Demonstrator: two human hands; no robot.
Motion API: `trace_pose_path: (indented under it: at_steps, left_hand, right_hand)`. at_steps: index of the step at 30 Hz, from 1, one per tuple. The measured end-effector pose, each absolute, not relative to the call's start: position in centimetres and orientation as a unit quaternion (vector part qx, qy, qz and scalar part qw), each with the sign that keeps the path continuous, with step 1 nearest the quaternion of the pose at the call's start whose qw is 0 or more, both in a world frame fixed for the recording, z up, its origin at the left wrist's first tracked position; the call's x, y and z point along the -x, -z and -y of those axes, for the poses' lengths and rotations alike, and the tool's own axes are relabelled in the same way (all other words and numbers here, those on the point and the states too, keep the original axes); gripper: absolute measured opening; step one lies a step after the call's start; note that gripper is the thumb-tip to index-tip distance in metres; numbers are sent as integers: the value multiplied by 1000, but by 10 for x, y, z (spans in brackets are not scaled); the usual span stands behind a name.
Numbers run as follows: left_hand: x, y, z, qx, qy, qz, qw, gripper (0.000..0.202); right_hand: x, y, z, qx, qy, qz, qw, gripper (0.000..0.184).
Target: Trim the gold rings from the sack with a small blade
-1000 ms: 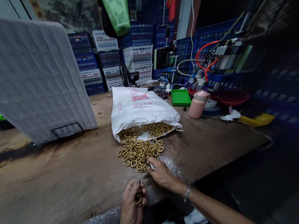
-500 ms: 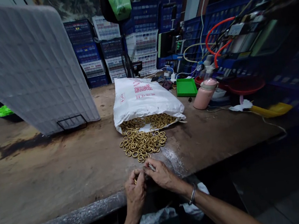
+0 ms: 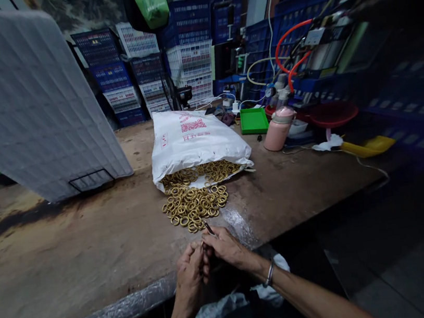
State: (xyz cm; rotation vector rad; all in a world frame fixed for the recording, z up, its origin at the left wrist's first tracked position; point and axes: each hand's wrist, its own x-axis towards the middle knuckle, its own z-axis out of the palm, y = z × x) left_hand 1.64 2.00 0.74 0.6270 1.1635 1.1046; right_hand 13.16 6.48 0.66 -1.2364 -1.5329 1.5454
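Close together at the table's front edge, my two hands meet at the fingertips. My left hand (image 3: 190,270) is closed, pinching a brass-coloured ring that my fingers mostly hide. Held in my closed right hand (image 3: 227,247) is a thin, dark, pen-like metal tool (image 3: 209,229), its end sticking up past the fingers; its exact kind is unclear. Just beyond lies a heap of brass-coloured rings (image 3: 193,207). They spill from the open mouth of a white woven sack (image 3: 197,140) with red print, lying on its side.
A tall pale panel (image 3: 41,98) stands on the wooden table (image 3: 92,260) at left. To the right are a green tray (image 3: 254,121), a pink bottle (image 3: 279,129) and a yellow scoop (image 3: 370,146). Stacked crates (image 3: 190,59) line the back.
The view has shifted, so the table things sit slightly further left. My fingers have shifted around the ring, and the tool in my right hand now points up more visibly.
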Motion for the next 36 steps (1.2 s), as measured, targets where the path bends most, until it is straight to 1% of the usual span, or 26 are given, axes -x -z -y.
trace_pose_path:
  at_steps: [5, 11, 13, 16, 17, 19, 21, 25, 29, 33, 34, 36]
  left_hand:
    - [-16, -5, -22, -300, -481, -505, 651, 31]
    - [-19, -9, -22, -279, -496, -489, 661, 31]
    - [-19, -12, -21, -279, -494, -502, 653, 33]
    - [-18, -14, -22, -282, -495, -521, 636, 37]
    - [-18, -14, -22, -285, -495, -524, 632, 38]
    - [-16, -12, -22, -298, -491, -531, 623, 38]
    - [-15, -9, -22, -318, -489, -539, 608, 36]
    - [-14, -4, -22, -352, -493, -543, 582, 33]
    - [-15, -8, -16, -356, -492, -548, 576, 34]
    - [-15, -19, -6, -345, -482, -506, 627, 31]
    - [-15, -21, -5, -338, -485, -485, 644, 29]
    - [-14, -21, -5, -313, -501, -453, 668, 25]
  right_hand:
    - [-134, -12, -64, 460, -587, 590, 309, 22]
    - [-138, -11, -67, 468, -520, 643, 311, 26]
    - [-140, -9, -66, 483, -470, 678, 294, 22]
    - [-144, -7, -62, 482, -370, 756, 244, 14]
    - [-145, -7, -61, 474, -343, 780, 223, 15]
    - [-146, -7, -58, 462, -304, 812, 187, 24]
    - [-147, -8, -55, 458, -282, 826, 167, 30]
    - [-146, -11, -54, 459, -263, 836, 147, 34]
    - [-147, -8, -59, 488, -233, 833, 115, 32]
    - [-155, 0, -72, 545, -188, 812, 93, 29]
    - [-156, 0, -74, 552, -192, 805, 102, 26]
    - [-155, -2, -77, 555, -227, 786, 150, 16]
